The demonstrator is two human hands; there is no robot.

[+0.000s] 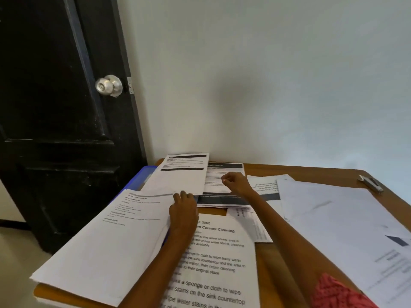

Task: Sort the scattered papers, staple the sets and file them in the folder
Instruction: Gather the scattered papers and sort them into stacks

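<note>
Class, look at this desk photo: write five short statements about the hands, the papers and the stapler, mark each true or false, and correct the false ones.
1. The stapler lies at the far right edge of the table, with no hand on it. True.
2. The left hand rests at the edge of a paper stack. True.
3. The right hand holds the stapler. False: it hovers with curled fingers over a dark-banded sheet, well away from the stapler.
4. A blue folder shows under the papers on the left. True.
5. The door beside the table is white. False: it is black, with a silver knob.
</note>
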